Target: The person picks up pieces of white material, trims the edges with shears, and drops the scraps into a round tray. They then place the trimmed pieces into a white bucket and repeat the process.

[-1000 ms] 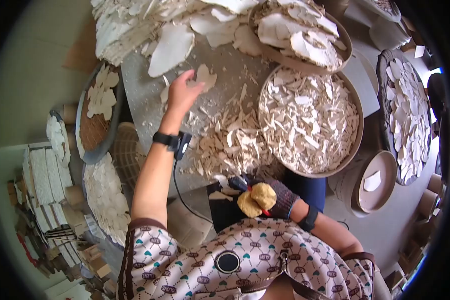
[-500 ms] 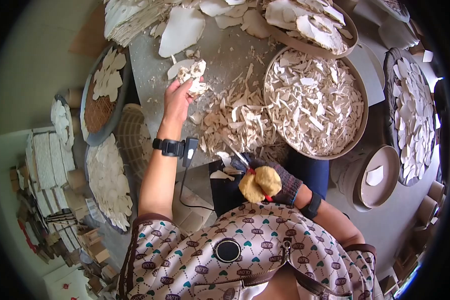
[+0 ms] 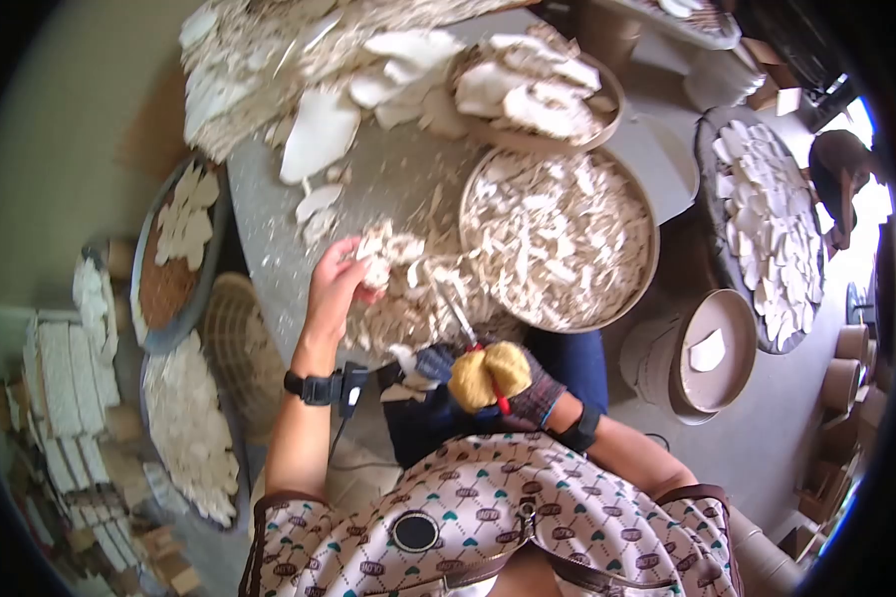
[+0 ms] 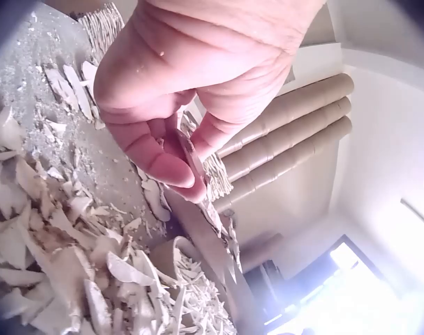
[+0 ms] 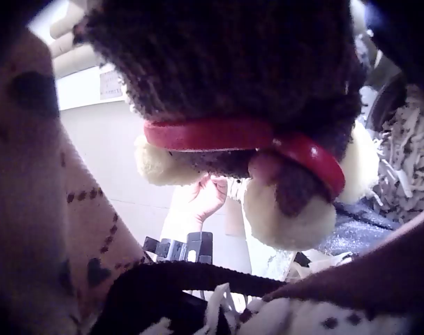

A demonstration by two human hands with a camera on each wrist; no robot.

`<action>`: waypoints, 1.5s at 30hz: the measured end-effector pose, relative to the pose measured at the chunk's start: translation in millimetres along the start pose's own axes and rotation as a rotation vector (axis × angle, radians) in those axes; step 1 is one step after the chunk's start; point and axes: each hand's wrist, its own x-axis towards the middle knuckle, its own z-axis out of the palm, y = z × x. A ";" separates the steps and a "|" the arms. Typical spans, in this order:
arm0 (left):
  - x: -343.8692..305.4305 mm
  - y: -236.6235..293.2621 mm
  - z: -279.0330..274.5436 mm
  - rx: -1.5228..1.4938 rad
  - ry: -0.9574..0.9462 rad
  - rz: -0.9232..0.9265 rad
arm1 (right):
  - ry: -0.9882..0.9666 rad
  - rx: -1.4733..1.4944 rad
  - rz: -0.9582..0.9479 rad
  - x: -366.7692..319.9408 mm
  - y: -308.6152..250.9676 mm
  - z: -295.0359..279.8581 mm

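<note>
My bare left hand (image 3: 331,289) pinches a thin, flat white piece with ragged brownish edges (image 3: 390,249), held over the near part of the table. In the left wrist view the piece (image 4: 191,155) shows edge-on between thumb and fingers. My gloved right hand (image 3: 540,391) grips a pair of scissors (image 3: 458,310) near my lap. Their red handles (image 5: 212,132) are wrapped in yellow foam pads (image 3: 508,366), and the blades point toward a heap of white trimmings (image 3: 408,323). The scissors lie a short way right of the piece.
A round tub of white scraps (image 3: 558,234) stands beside the heap, with a tray of large slices (image 3: 548,90) behind it. Stacked white sheets (image 3: 269,75) line the table's back. Oval trays of slices (image 3: 762,229) flank both sides. Another person (image 3: 841,169) is at far right.
My left hand has picked the ragged white piece up from the table and brought it nearer my body, close to the scissors. The scissors' blades show more plainly now.
</note>
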 end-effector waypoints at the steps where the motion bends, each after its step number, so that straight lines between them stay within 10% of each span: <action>1: 3.5 1.9 -0.4 -0.014 -0.036 -0.014 | 0.024 -0.157 -0.012 -3.7 -2.6 2.6; 3: 6.1 8.7 10.7 -0.055 -0.079 -0.025 | 0.116 0.223 0.031 -7.7 -6.0 7.7; 7: 8.4 20.8 30.4 -0.137 -0.138 0.006 | 0.264 -0.824 -0.050 -17.9 -13.6 1.4; 26: -18.6 29.1 39.1 -0.037 -0.042 0.018 | 0.131 -0.597 0.040 -23.8 -21.8 -8.2; 31: -26.1 78.8 42.0 -0.053 -0.192 -0.099 | 0.184 -0.903 -0.010 -30.2 -27.8 -13.8; 34: -24.4 125.6 52.7 0.163 -0.346 -0.191 | 0.172 -0.557 -0.046 -39.8 -33.4 -11.9; 36: -12.3 147.0 59.2 0.265 -0.494 -0.263 | 0.044 -0.985 -0.165 -44.7 -37.7 -19.4; 45: 104.8 131.1 168.6 -0.133 -0.249 0.142 | 0.179 -1.141 -0.112 -74.3 -43.7 -18.5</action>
